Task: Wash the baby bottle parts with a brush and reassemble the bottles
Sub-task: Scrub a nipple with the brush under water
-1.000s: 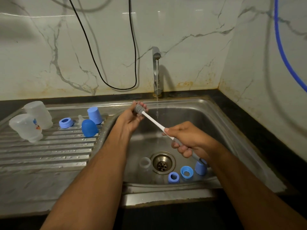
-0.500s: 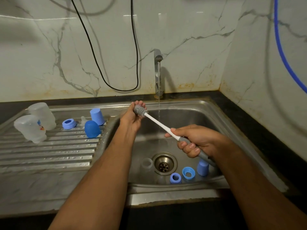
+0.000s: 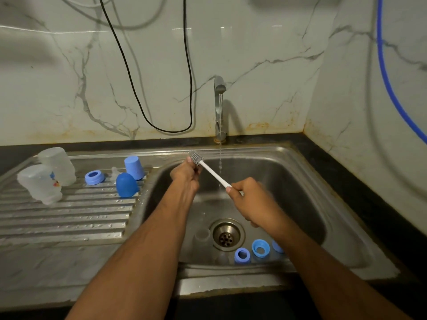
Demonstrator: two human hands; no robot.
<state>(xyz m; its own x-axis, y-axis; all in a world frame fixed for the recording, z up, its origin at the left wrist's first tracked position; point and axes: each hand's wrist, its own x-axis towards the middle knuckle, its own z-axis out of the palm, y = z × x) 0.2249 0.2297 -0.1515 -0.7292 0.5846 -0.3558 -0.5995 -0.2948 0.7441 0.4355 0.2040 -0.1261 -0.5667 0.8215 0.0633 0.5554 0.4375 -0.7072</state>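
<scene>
Fingers (image 3: 238, 189) of the right hand (image 3: 251, 202) curling tight round the handle of the bottle brush (image 3: 213, 173), just right of the frame's centre. Fingers of the left hand (image 3: 184, 175) curling too, near the brush's grey bristle head at upper centre; gripping something small perhaps, but not possible to tell what, the palm facing away. White brush stem slanting from the right hand up and left to the bristles, touching the left hand's fingertips.

Running from the tap (image 3: 219, 107) at upper centre, a thin stream of water (image 3: 220, 162) falling just right of the brush stem into the steel sink (image 3: 312, 192).

Lying in the basin near the drain (image 3: 227, 236), lower centre: a dark blue screw ring (image 3: 242, 255), a lighter blue screw ring (image 3: 260, 248) just right of it, a blue part (image 3: 277, 247) half hidden behind the right forearm, and a clear piece (image 3: 202, 235) just left of the drain, too faint to name.

Standing on the ribbed draining surface (image 3: 69, 218) at left: two clear bottle bodies (image 3: 48, 174) upside down and touching, a blue ring (image 3: 94, 177), a small clear teat (image 3: 114, 173), a blue cap (image 3: 134, 168) and a darker blue domed cap (image 3: 126, 185) close together.

Hanging on the marble wall, a black cable (image 3: 161, 128) at upper centre and a blue hose (image 3: 388, 84) at upper right.
</scene>
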